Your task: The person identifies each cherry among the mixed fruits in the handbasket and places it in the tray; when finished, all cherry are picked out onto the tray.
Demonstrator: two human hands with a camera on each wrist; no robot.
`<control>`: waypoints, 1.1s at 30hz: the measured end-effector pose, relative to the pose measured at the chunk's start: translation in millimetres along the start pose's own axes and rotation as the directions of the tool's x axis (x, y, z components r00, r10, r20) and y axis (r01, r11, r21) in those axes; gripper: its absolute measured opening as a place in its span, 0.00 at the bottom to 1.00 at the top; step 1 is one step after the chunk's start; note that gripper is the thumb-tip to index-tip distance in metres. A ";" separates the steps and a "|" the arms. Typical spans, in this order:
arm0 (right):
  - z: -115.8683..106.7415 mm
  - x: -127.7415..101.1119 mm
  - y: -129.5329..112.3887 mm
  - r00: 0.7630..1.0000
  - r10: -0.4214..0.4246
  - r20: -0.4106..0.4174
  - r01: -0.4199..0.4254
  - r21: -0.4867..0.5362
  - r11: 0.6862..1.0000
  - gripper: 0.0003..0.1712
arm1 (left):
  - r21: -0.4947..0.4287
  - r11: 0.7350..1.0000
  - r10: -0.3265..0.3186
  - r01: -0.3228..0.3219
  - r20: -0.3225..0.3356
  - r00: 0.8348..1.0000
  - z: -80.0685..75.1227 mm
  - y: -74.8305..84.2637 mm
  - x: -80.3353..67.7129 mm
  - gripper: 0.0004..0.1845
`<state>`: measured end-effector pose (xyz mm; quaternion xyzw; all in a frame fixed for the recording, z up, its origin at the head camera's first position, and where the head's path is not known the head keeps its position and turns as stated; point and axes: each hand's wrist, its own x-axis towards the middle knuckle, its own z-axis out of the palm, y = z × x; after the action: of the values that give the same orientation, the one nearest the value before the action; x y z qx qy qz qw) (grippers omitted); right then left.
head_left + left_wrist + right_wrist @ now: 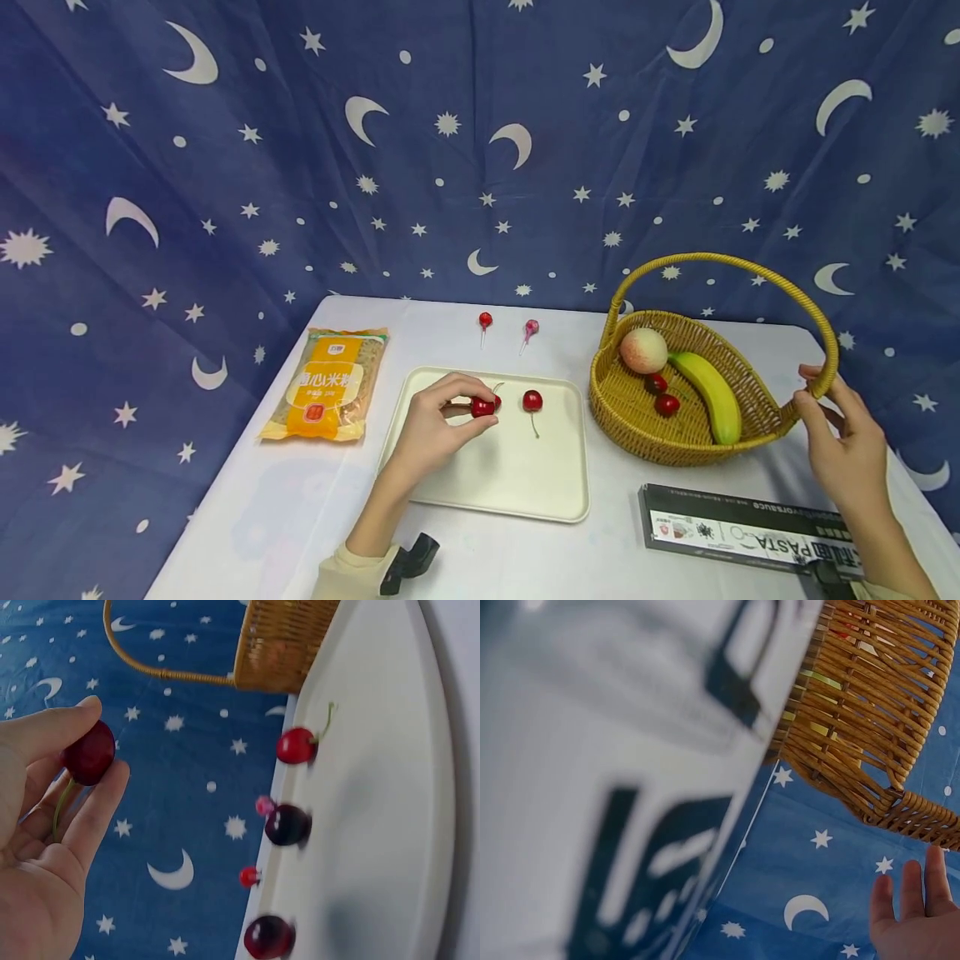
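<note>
My left hand (442, 421) pinches a dark red cherry (90, 754) between thumb and fingers, above the cream tray (525, 492). Its green stem hangs toward the palm in the left wrist view. On the tray lie a bright red cherry (295, 745) with a stem and two darker cherries (287, 825); in the head view my left hand partly hides them. My right hand (851, 450) holds the wicker basket (637, 437) where its handle meets the right end. Inside the basket are a peach (643, 350), a banana (708, 392) and two cherries (667, 405).
A bag of pasta (326, 385) lies left of the tray. Two lollipops (485, 320) lie behind it. A black and white pasta box (742, 529) sits in front of the basket, partly under my right forearm. A blue moon-and-star cloth (450, 208) hangs behind the table.
</note>
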<state>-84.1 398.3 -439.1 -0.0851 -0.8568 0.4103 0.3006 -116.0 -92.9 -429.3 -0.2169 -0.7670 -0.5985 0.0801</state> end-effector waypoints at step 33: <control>1.2 0.1 -2.2 0.998 0.060 0.005 -0.060 -0.014 0.998 0.24 | 0.424 0.881 -0.202 0.208 -0.060 0.977 -25.9 -51.2 -30.4 0.13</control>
<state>-84.6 396.1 -438.0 -0.1120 -0.8575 0.4132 0.2853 -114.3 -134.5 -479.2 -0.1075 -0.8976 -0.4221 0.0672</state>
